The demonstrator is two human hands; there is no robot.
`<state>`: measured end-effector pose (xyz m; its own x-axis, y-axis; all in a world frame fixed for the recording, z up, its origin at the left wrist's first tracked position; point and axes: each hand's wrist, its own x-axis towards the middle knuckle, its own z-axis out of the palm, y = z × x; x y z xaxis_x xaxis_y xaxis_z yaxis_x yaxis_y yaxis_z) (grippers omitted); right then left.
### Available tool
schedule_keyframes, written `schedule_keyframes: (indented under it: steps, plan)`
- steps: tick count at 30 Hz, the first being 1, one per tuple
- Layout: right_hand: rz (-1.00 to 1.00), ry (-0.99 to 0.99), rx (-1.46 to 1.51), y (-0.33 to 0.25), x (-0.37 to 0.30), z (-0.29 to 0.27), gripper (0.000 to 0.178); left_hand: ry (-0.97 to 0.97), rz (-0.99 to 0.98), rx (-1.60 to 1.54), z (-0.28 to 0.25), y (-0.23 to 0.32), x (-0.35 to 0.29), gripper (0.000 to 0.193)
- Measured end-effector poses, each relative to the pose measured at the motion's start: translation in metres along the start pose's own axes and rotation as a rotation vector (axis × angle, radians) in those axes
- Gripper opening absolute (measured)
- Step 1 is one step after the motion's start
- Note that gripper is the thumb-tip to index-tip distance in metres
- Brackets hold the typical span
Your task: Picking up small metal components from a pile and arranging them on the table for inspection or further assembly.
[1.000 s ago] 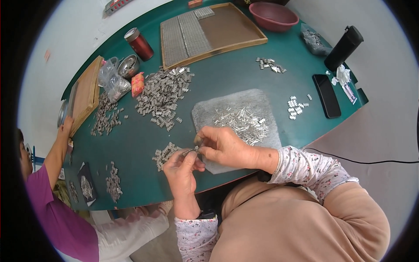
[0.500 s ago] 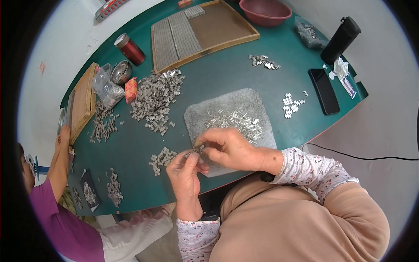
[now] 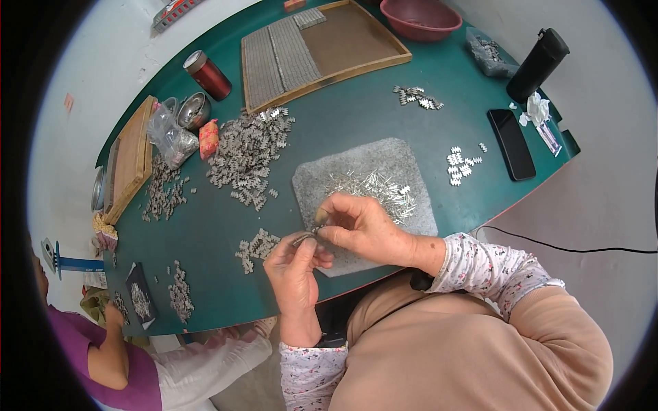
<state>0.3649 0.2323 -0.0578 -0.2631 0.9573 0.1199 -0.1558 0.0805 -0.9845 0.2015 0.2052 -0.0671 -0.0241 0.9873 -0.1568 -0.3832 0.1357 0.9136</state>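
In left hand [image 3: 293, 274]: slim, dark-grey metal strip [image 3: 300, 239], partly hidden.

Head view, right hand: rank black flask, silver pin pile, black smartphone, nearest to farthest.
From the right hand in the head view:
1. Silver pin pile: just beyond the hand, on the grey mat.
2. Black smartphone: off to the right, near the table edge.
3. Black flask: farther back on the right, beyond the phone.
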Motion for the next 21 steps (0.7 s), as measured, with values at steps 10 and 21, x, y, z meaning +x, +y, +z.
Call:
schedule_keyframes:
  steps: [10,21]
  plan:
    - [-0.23,-0.14,-0.606,-0.011,0.018,0.008,0.016,0.169,0.122,0.038,-0.044,0.025,-0.002,0.013]
    - [-0.457,-0.35,-1.241,0.013,0.045,0.071,0.025,0.349,0.197,0.04,-0.082,0.02,-0.012,0.018]
